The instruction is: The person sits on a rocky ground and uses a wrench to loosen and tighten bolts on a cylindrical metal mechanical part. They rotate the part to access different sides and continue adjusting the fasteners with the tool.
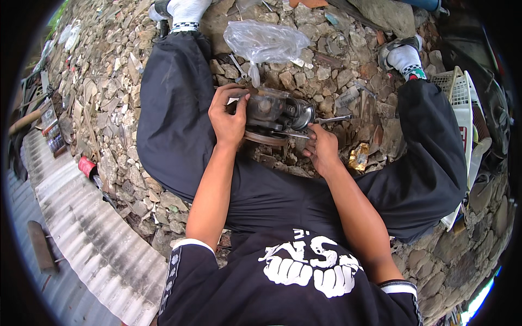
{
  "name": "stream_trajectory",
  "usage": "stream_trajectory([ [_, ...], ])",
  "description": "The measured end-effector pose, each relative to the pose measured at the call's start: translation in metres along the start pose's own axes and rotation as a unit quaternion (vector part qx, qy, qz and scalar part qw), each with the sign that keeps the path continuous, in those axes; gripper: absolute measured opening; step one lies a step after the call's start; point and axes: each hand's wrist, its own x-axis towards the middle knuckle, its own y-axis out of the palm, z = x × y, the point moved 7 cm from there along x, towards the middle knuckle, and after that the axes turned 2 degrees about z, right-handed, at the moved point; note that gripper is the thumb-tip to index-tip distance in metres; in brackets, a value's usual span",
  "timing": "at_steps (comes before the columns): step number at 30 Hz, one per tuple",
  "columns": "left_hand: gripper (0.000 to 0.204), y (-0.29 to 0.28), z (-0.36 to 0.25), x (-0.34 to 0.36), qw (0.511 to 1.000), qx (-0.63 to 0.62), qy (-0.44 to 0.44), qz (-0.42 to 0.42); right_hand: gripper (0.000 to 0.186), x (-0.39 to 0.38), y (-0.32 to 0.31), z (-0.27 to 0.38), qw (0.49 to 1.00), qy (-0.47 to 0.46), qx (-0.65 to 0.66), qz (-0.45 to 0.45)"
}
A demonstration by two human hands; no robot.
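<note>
Between my legs, a greasy dark metal machine part [266,106] with a rounded silvery end and a disc-like rim below lies on the stones. My left hand [229,117] is closed around its left end, thumb and fingers bent over the edge. At the right end, my right hand [322,145] pinches a slim metal tool [291,134] whose shaft reaches under the part; its exact kind is hard to make out. Just above the right fingers, a steel wrench [336,118] sticks out to the right from the silvery end. The right fingertips are partly hidden.
Beyond the part lie a clear plastic bag [263,41] and another wrench [236,65]. A gold packet [358,156] rests near my right knee. To the right stands a white plastic crate [461,92]. Corrugated sheeting [92,228] and a red-ended object [86,166] are at left, on rubble.
</note>
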Motion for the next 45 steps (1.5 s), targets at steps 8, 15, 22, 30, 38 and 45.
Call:
stream_trajectory([
  [8,0.012,-0.001,0.0,0.002,1.0,-0.004,0.008,0.0,0.022,-0.013,-0.004,-0.004,0.991,0.031,-0.127,-0.033],
  [15,0.012,-0.001,-0.008,-0.001,0.998,0.022,0.059,0.021,0.031,-0.054,0.034,0.015,0.9,-0.134,-0.406,0.084],
  [22,0.013,0.004,-0.022,-0.004,0.997,-0.005,0.063,0.035,0.035,-0.042,0.012,-0.003,0.986,0.106,-0.084,0.097],
  [30,0.01,0.001,-0.016,-0.002,0.998,-0.002,0.052,0.027,0.038,-0.037,0.003,-0.015,0.985,0.145,-0.04,0.086],
  [38,0.011,-0.001,0.018,0.006,0.999,-0.053,-0.011,0.006,0.027,-0.006,0.004,0.02,0.96,0.042,-0.264,0.078],
  [45,0.013,-0.002,0.034,0.01,0.997,-0.067,-0.037,0.017,0.031,-0.031,0.035,0.037,0.828,-0.199,-0.514,0.1],
])
